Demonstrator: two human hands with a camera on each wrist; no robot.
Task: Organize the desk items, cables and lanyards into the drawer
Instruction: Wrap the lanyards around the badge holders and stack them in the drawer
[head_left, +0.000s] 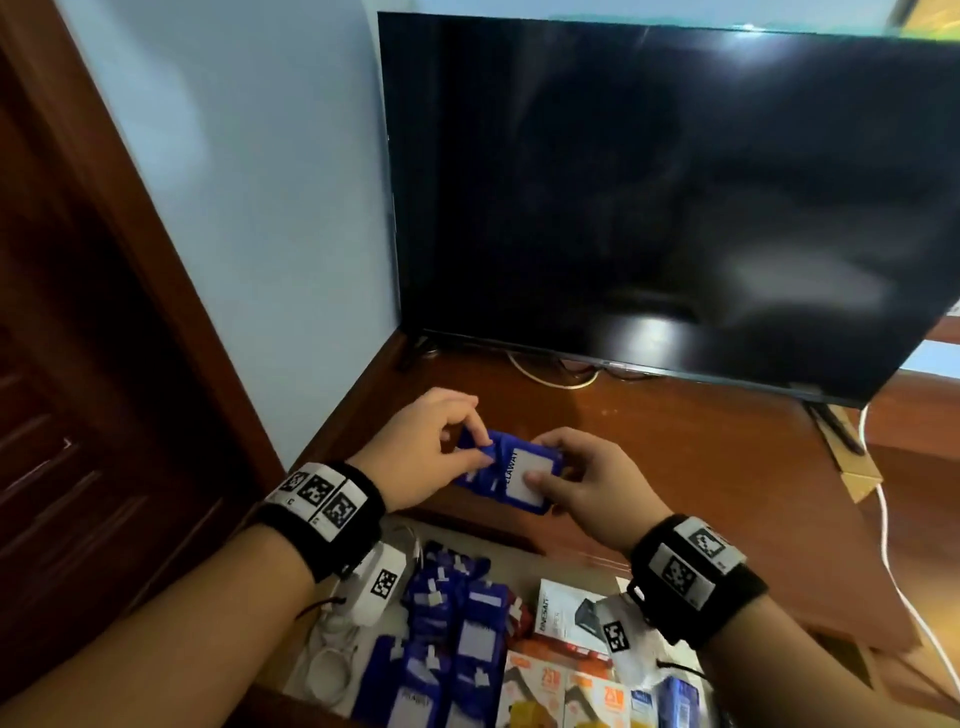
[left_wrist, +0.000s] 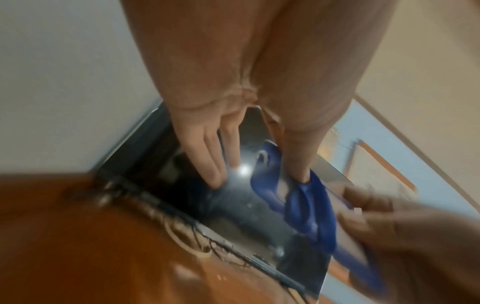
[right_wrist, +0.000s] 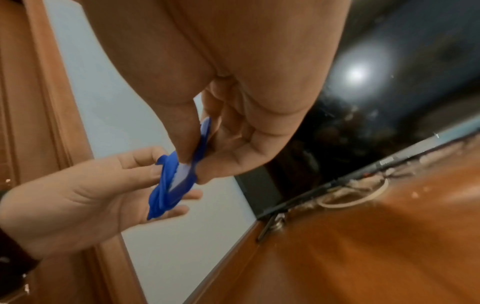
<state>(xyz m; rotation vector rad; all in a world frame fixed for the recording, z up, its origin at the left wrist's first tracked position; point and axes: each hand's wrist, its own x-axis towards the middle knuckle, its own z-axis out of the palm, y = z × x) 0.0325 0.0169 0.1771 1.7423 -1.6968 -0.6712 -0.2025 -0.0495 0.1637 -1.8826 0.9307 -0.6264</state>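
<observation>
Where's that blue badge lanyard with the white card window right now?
In the head view, the blue badge lanyard with the white card window is held between the left hand and right hand, above the brown wooden desk before the black television.

The brown wooden bench (head_left: 675, 441) carries a dark television (head_left: 649, 197) on thin black feet at its back. A white cable (head_left: 550, 376) loops on the wood under the screen, and a cardboard piece (head_left: 857, 475) lies at the right edge.

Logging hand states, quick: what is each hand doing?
Left hand: pinching the blue strap of the lanyard.
Right hand: gripping the lanyard's badge holder.
</observation>
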